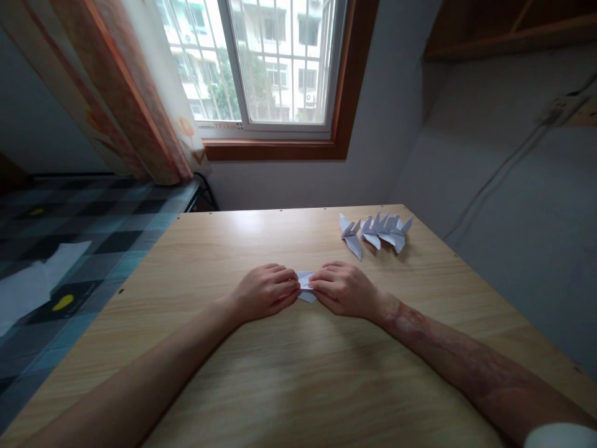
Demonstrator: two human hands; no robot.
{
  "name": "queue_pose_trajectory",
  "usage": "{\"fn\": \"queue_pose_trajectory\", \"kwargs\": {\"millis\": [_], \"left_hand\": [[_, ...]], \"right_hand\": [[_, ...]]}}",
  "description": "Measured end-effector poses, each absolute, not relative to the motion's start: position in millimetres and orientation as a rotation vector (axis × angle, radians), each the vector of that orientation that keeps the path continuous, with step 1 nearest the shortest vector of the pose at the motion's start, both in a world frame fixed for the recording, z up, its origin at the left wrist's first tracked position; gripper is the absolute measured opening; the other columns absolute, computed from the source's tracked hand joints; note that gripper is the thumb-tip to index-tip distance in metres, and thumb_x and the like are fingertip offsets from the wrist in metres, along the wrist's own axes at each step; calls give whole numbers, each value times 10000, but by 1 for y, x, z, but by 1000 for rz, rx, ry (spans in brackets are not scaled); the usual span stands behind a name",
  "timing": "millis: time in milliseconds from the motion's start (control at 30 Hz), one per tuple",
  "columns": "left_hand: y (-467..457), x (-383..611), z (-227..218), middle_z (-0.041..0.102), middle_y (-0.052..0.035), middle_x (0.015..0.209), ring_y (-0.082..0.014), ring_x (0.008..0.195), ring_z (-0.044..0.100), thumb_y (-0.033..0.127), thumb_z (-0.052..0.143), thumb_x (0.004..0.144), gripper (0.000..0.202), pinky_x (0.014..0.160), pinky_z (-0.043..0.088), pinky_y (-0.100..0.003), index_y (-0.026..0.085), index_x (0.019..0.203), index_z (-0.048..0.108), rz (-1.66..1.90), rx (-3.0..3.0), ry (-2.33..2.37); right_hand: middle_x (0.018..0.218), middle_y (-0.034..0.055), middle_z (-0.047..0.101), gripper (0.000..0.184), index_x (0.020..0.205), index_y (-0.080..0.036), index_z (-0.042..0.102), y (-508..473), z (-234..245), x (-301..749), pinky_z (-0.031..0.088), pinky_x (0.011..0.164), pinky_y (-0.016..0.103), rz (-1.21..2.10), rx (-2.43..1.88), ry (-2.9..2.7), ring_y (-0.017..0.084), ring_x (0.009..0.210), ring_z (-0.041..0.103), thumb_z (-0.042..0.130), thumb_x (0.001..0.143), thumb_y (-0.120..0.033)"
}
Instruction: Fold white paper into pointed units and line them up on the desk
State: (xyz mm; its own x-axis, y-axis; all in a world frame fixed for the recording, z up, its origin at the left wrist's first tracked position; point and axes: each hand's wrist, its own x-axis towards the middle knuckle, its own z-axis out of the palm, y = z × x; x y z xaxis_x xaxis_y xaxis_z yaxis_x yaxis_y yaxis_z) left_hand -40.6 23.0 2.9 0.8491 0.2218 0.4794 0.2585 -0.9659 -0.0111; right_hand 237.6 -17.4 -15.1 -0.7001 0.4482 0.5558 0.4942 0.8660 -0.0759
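A small folded piece of white paper (306, 281) lies between my two hands, near the middle of the table. My left hand (268, 289) grips its left side, fingers closed together. From the other side, my right hand (344, 289) pinches the right part of the paper. Both sets of fingertips cover the paper's ends, so only its middle and a pointed lower flap show. Beyond my right hand, several folded white paper figures (383, 231) with pointed wings stand in a row, and one more paper figure (351, 236) sits just left of them.
The wooden table (261, 373) reaches to a far edge below the window (284, 68). At left is a bed with a checked cover (153, 198), with white paper sheets (41, 280) on it. A cord (494, 174) hangs along the right wall. A white rounded object (562, 435) shows at bottom right.
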Motion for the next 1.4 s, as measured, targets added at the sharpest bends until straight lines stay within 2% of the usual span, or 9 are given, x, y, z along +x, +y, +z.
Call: {"fn": "queue_pose_trajectory", "kwargs": {"millis": [167, 267, 433, 533, 633, 933, 1033, 1133, 1400], "left_hand": [[24, -40, 5, 813, -94, 1197, -256, 1024, 775, 427, 759, 974, 308, 927, 607, -401, 236, 1215, 745, -804, -3100, -468], [29, -41, 5, 807, -94, 1285, -262, 1125, 772, 367, 727, 1001, 331, 1018, 596, -421, 253, 1311, 736, -805, -3142, -498], [30, -41, 5, 838, -64, 1187, -219, 1088, 781, 249, 585, 1102, 214, 1029, 578, -384, 254, 1187, 781, -734, -3178, -444], [27, -41, 5, 834, -76, 1084, -212, 975, 777, 273, 569, 1119, 212, 983, 576, -383, 236, 1142, 777, -722, -3121, -469], [24, -40, 3, 807, -76, 980, -210, 893, 751, 290, 565, 1125, 215, 908, 568, -368, 219, 1086, 764, -713, -3080, -467], [19, -32, -1, 753, -25, 908, -182, 805, 696, 339, 624, 1075, 146, 731, 521, -300, 219, 1076, 707, -885, -3263, -962], [16, -30, -2, 742, -4, 910, -159, 750, 662, 344, 624, 1065, 163, 688, 505, -280, 224, 1149, 694, -916, -3355, -1100], [15, -27, -4, 704, 9, 877, -141, 693, 613, 327, 596, 1071, 158, 638, 476, -261, 216, 1144, 681, -979, -3366, -1181], [20, -24, -5, 748, -92, 1076, -214, 957, 712, 233, 540, 1089, 214, 871, 569, -349, 203, 1007, 735, -915, -3213, -955]], "right_hand": [[1138, 75, 867, 135, 1102, -244, 772, -13, -22, 243, 644, 974, 391, 173, -738, -2307, 237, 1037, 835, 679, 1036, -171], [1126, 78, 875, 136, 1053, -244, 793, -12, -21, 246, 665, 901, 364, 296, -818, -2225, 238, 1014, 846, 685, 1016, -171], [1134, 76, 866, 42, 992, -250, 766, -19, -13, 243, 654, 995, 421, 321, -709, -2279, 259, 1052, 835, 752, 984, -288], [1181, 98, 849, 241, 1020, -244, 736, -24, -12, 238, 638, 1023, 461, 212, -685, -2364, 292, 1091, 817, 833, 932, -446], [1144, 83, 849, 23, 984, -237, 708, -25, -13, 234, 632, 975, 428, 117, -732, -2382, 261, 1044, 810, 709, 1001, -252], [944, 80, 698, 164, 883, -240, 578, -19, -7, 234, 550, 848, 406, 264, -796, -2347, 259, 924, 622, 624, 1020, -165], [948, 52, 668, 100, 1029, -226, 611, -19, -10, 235, 527, 809, 365, 408, -875, -2284, 231, 889, 612, 638, 998, -135], [967, 27, 667, 279, 1259, -225, 605, -20, -10, 235, 523, 804, 335, 554, -910, -2209, 206, 878, 617, 613, 1006, -107], [1064, 68, 674, 181, 1076, -226, 630, -19, -9, 235, 527, 952, 382, 448, -868, -2337, 241, 1017, 626, 596, 1011, -61]]}}
